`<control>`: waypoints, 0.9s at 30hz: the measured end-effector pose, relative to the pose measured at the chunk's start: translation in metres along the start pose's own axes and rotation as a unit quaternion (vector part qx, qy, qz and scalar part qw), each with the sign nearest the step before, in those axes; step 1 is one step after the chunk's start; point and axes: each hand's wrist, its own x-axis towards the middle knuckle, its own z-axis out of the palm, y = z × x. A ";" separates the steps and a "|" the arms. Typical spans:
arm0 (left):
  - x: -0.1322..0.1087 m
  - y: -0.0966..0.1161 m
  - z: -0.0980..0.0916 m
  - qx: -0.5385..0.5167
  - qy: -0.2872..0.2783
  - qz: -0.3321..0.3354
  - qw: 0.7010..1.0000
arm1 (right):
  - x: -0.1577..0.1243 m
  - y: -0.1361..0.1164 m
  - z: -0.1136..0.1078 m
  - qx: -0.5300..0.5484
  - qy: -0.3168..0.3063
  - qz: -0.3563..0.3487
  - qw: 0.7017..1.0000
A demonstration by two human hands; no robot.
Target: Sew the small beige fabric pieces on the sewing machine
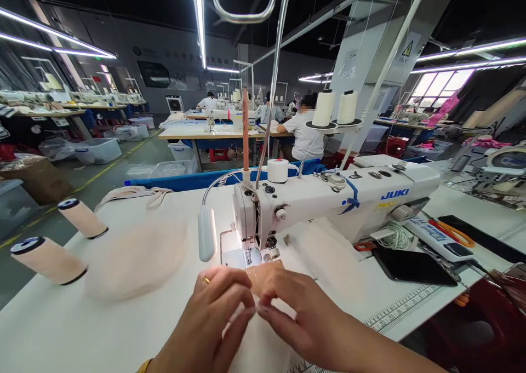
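Observation:
In front of the needle area of a white sewing machine point(312, 214), my left hand point(222, 310) and my right hand point(293, 307) are close together, fingertips nearly meeting. Each hand has its fingers curled in a pinch on a piece of thin, see-through pale peach fabric point(258, 275). Part of this fabric is hidden by my fingers, and its lower end blends with the white table. The machine's presser foot point(249, 255) is just beyond my fingertips, lit by a small lamp point(206, 233). A ring is on my left hand.
Sheer peach fabric point(139, 258) lies on the left of the table, near two peach thread cones point(49, 259) point(82, 218). To the right are a black phone point(413, 266), a cord bundle point(392, 236) and orange-handled scissors point(456, 233). A printed ruler point(402, 307) runs along the front edge.

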 end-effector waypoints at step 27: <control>0.007 -0.038 0.037 0.146 -0.024 0.009 0.989 | 0.032 0.040 0.010 -0.352 -0.108 0.081 0.926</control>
